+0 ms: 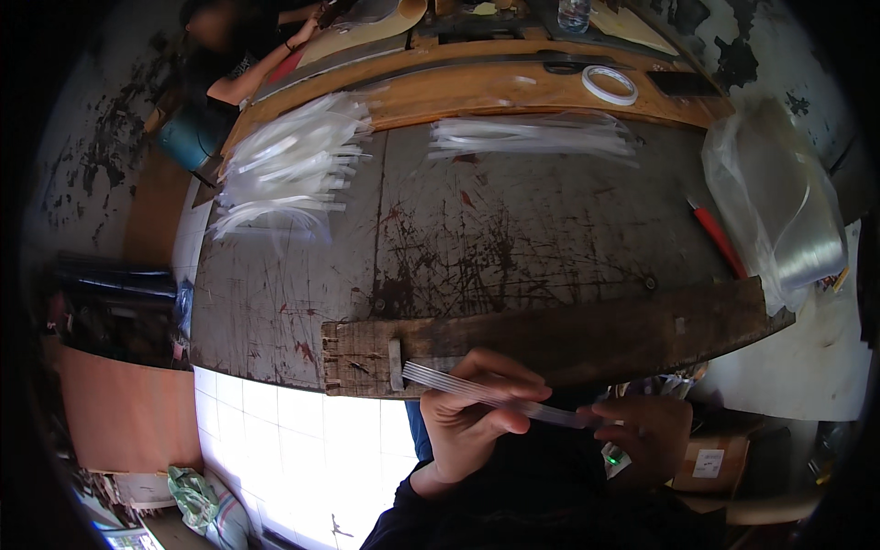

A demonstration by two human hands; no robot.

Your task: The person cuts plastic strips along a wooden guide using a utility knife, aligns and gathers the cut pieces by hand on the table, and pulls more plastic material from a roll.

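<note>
Close to my body, near the table's front edge, I hold a thin bundle of clear plastic strips (433, 377) with white lines along it. My left hand (458, 429) grips the strips between thumb and fingers. The other end lies at the fingertips of my right hand (649, 429), which is dim and closed in a pinch. The strips slant down from left to right, and their left end overlaps a small upright metal piece (395, 364) on a dark wooden plank (587, 330) in this view. I cannot tell whether they touch it.
Piles of clear strips lie at the far left (289, 165) and far middle (532, 136) of the worn table (275, 284). At right are a red-handled tool (715, 238) and a clear bag (779, 202). Behind sit a tape roll (609, 85) and a person's arm (247, 82).
</note>
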